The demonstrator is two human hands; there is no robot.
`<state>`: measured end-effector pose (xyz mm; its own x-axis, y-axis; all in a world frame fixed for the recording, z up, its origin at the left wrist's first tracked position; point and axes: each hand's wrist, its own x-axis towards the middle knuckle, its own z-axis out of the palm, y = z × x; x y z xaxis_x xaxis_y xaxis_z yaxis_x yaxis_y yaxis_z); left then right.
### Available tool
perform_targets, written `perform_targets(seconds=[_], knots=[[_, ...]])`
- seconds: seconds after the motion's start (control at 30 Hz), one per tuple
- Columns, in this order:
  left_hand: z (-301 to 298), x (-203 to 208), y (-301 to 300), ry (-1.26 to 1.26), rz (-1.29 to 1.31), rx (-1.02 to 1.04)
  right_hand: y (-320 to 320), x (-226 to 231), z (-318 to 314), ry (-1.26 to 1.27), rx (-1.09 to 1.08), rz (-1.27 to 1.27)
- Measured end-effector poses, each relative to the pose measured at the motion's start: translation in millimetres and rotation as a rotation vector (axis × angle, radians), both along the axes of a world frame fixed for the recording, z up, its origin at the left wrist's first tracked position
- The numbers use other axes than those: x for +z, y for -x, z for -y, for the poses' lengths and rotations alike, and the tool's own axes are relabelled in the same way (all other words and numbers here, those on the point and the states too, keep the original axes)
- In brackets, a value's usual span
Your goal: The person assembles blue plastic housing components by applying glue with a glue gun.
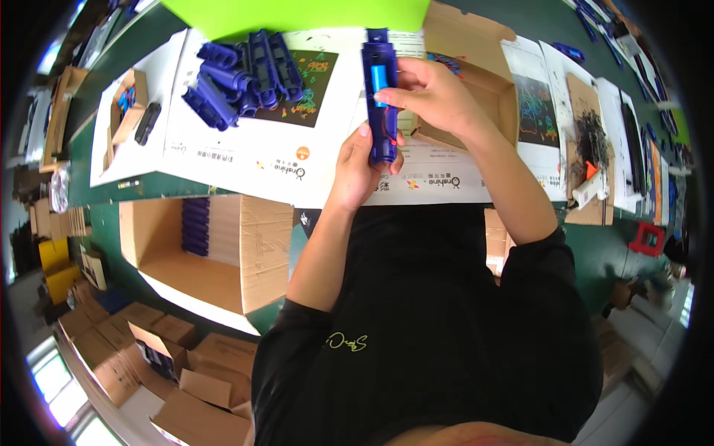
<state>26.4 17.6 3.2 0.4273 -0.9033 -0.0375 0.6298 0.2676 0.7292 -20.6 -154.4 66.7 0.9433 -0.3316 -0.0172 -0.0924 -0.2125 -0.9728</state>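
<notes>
Upright in front of me is a long dark blue plastic housing [378, 123], its hollow side showing. Inside its upper half lies a bright blue cylindrical battery [380, 76], with thin red wires [389, 132] further down. My left hand [355, 169] grips the housing's lower end, thumb along its left edge. From the right, my right hand [440, 97] reaches over, its thumb against the battery and its fingers closed behind the housing's right edge. A pile of similar dark blue housings [245, 78] lies to the left on white printed sheets.
An open cardboard box [476, 111] with red and blue small parts stands behind my right hand. A larger box [260, 253] at lower left holds stacked housings. Far right are black wires [589, 134] and a glue gun [591, 187]. A bright green panel [297, 15] borders the back.
</notes>
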Motion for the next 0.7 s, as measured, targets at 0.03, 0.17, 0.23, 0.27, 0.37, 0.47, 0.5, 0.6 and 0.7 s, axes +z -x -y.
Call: perform_targets(seconds=[0.03, 0.17, 0.23, 0.27, 0.37, 0.47, 0.5, 0.6, 0.7], knots=[[-1, -4, 2, -0.001, 0.035, 0.034, 1, 5, -2, -0.025, 0.046, 0.005], [-5, -7, 5, 0.018, 0.073, 0.081, 0, 7, -7, -0.128, 0.073, 0.035], [-3, -6, 9, -0.036, 0.126, 0.079, 5, 5, -4, -0.163, 0.060, 0.026], [-1, 0, 11, -0.033, 0.139, 0.089, 6, 8, -3, -0.159, 0.071, 0.038], [8, 7, 13, -0.267, 0.632, 0.346, 20, 27, 25, -0.244, -0.201, 0.147], [-14, 8, -6, -0.402, 0.739, 0.393, 10, 32, 110, -0.357, -0.488, 0.455], [-18, 7, -10, -0.428, 0.688, 0.381, 5, 27, 148, -0.347, -0.554, 0.479], [-14, 5, -10, -0.413, 0.873, 0.380, 1, -19, 288, -0.772, -0.768, 0.475], [-19, -1, -3, -0.369, 1.171, 0.450, 12, -82, 374, -0.715, -0.859, 0.420]])
